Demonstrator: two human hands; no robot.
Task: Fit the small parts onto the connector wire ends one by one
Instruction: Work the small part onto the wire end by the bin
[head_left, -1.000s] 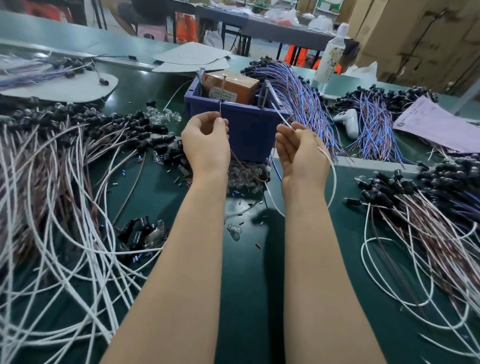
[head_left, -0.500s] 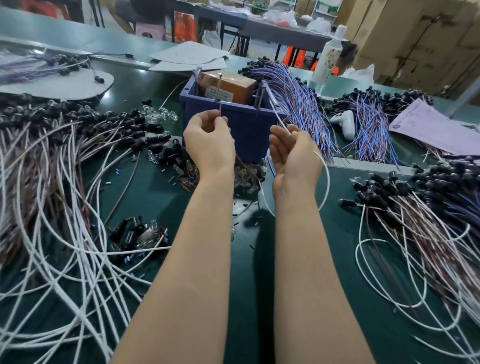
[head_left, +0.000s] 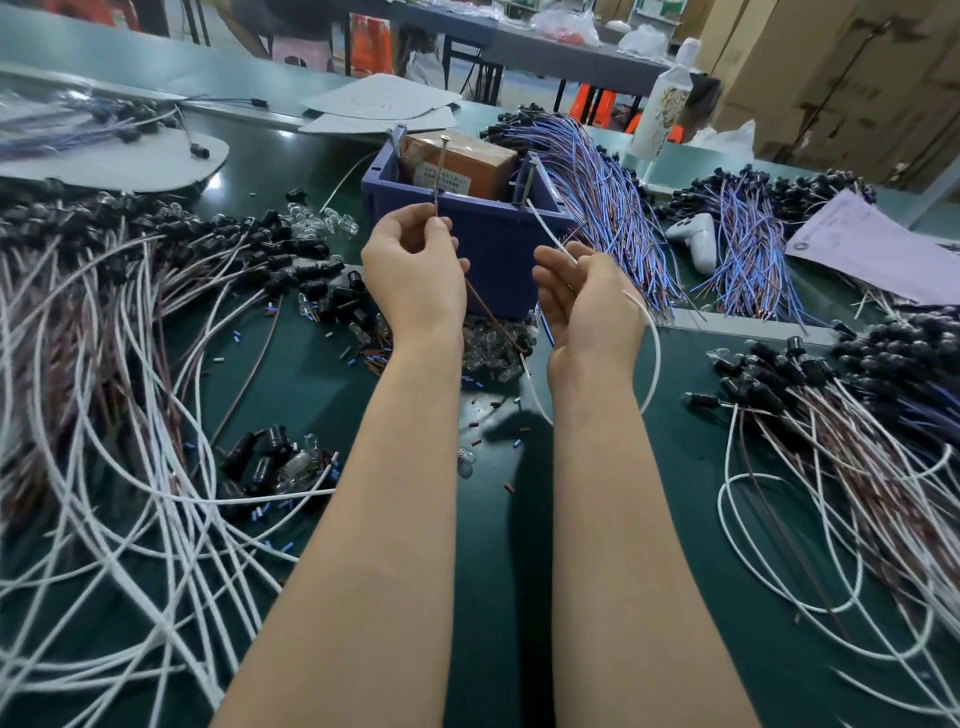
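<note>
While the green table (head_left: 498, 519) carries much material, the work itself happens in a small place above its middle. Large heaps of white and brown wires lie well apart from the grip, one heap (head_left: 104, 389) to the left of it and one (head_left: 857, 467) to the right. Just beyond both hands stands a blue bin (head_left: 488, 244).

The left hand (head_left: 415, 275) is raised, with thumb and fingers closed together in a pinch on a thin brown wire (head_left: 488, 317), which runs down from the pinch toward the table. A thin metal rod (head_left: 440, 171) rises just above this pinch; I cannot tell if the hand holds it or if it stands in the bin. The right hand (head_left: 587, 296), beside the left one and not touching it, has its fingers curled round a white wire (head_left: 652, 353), which loops outside the wrist.

Below the grip, between the two wrists, lies a pile of small clear parts (head_left: 493, 353), with tiny coloured sleeves around it.

I judge that a wire end is being prepared for its part. To do it well, the pinch should sit close to the tip so that the end does not bend, and the other hand should bring one part only, in line with the wire, and push it straight.
</note>
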